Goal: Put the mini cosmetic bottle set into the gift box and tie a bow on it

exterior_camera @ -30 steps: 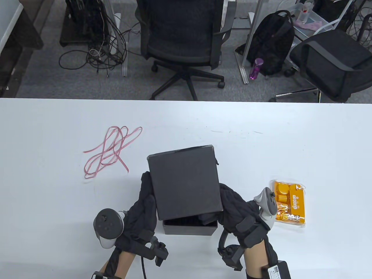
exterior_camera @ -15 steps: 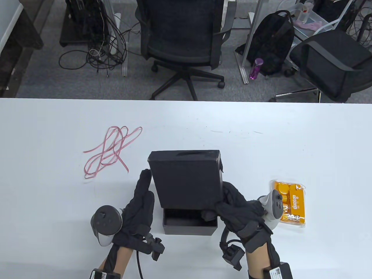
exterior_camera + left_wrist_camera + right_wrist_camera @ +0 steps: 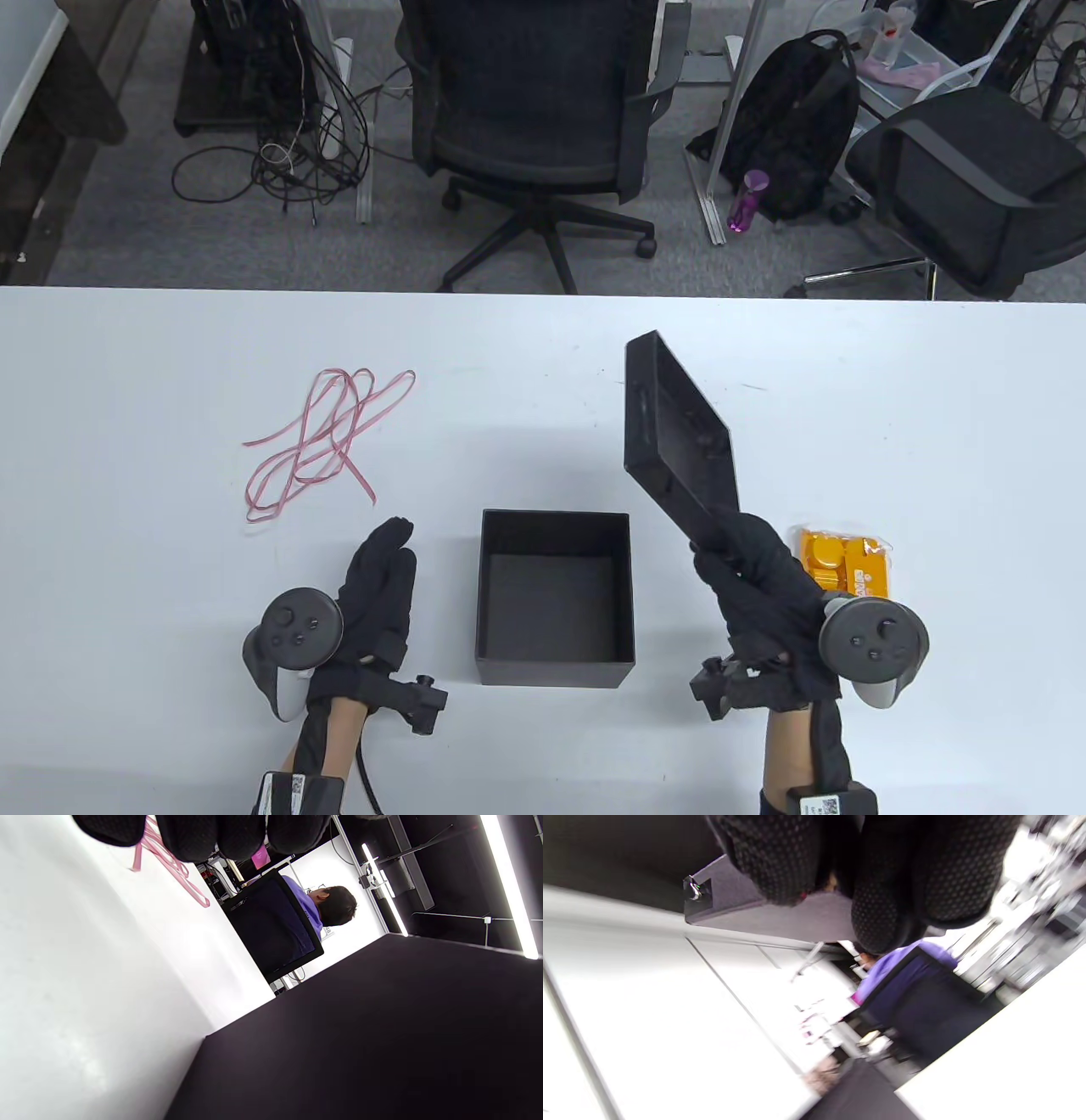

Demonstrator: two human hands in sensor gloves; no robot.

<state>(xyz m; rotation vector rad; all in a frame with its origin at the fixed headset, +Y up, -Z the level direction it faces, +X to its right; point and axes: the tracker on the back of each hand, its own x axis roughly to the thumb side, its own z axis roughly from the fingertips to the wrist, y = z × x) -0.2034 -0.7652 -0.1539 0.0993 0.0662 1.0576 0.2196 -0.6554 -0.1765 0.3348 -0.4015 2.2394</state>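
Observation:
The black gift box [image 3: 555, 671] stands open and empty near the table's front edge; its dark side wall [image 3: 382, 1035] fills the left wrist view. My right hand [image 3: 747, 564] grips a corner of the black lid [image 3: 674, 433] and holds it tilted in the air to the right of the box. The lid [image 3: 763, 916] shows under my fingers in the right wrist view. The orange mini cosmetic bottle set [image 3: 848, 564] in clear wrap lies just right of that hand. My left hand [image 3: 377, 577] rests flat on the table left of the box, fingers straight. The pink ribbon [image 3: 322, 437] lies loose beyond it; the ribbon [image 3: 169, 861] also shows in the left wrist view.
Beyond the table's far edge stand two black office chairs [image 3: 543, 110], a black backpack [image 3: 797, 127] and a tangle of cables [image 3: 288, 144] on the floor. A person in purple [image 3: 322, 906] sits in the background.
My right hand has lifted the lid off the box and swung it up and to the right. My left hand has let go of the box side and drawn back to the left.

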